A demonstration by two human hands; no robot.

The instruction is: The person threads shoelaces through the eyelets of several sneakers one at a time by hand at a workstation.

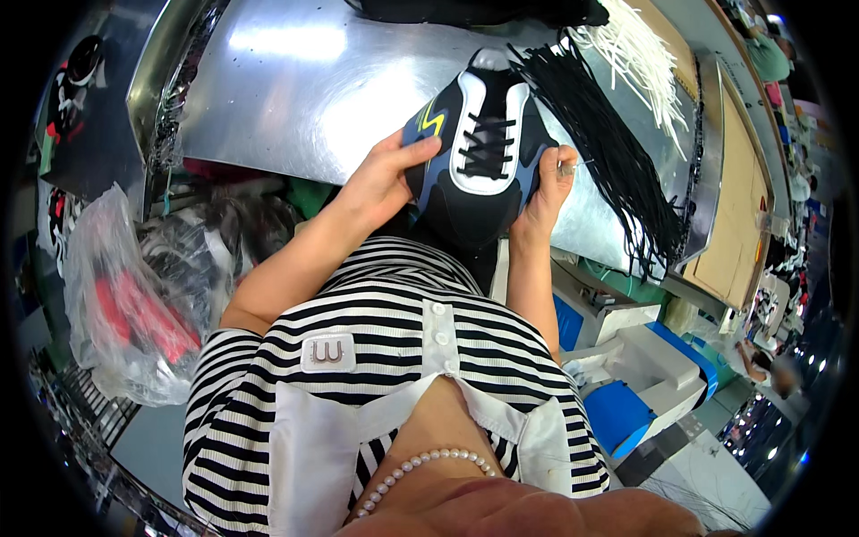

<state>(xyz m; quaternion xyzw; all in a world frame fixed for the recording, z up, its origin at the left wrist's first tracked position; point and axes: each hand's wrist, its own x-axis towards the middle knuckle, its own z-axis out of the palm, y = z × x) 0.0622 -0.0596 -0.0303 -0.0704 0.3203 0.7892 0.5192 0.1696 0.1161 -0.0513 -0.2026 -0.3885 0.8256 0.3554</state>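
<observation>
A black, white and blue sneaker (479, 148) with black laces and a yellow-green side mark sits at the near edge of a shiny metal table (304, 89). My left hand (385, 170) grips its left side, thumb on top. Along the shoe's right side rests my right hand (548, 183), a ring on one finger, fingers closed against the shoe. A bundle of black laces (608, 143) lies just right of that hand, with white laces (640, 54) behind it.
A clear plastic bag (134, 295) with red items hangs at the left. White and blue boxes (635, 376) stand low right. A tan board (734, 188) lies along the table's right side. Dark fabric (474, 9) lies at the far edge. Other people are at far right.
</observation>
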